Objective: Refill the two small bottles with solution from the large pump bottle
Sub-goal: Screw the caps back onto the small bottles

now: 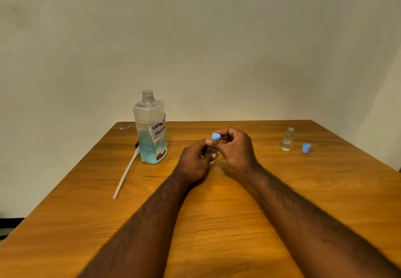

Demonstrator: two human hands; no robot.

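Wooden table (pixel 217 223) | centre: left hand (pixel 193 160) grips small clear bottle (pixel 211 150), right hand (pixel 235 149) pinches its blue cap (pixel 216 136) | likely uncapping; next, pour from large clear bottle (pixel 150 130), ten o'clock.

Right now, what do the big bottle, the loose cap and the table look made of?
Large bottle: clear glossy plastic, probably; blue liquid shows through. Loose cap: light-blue plastic by its look, matte. Table: wood or wood-look laminate; grain lines show, satin sheen, cannot tell which.
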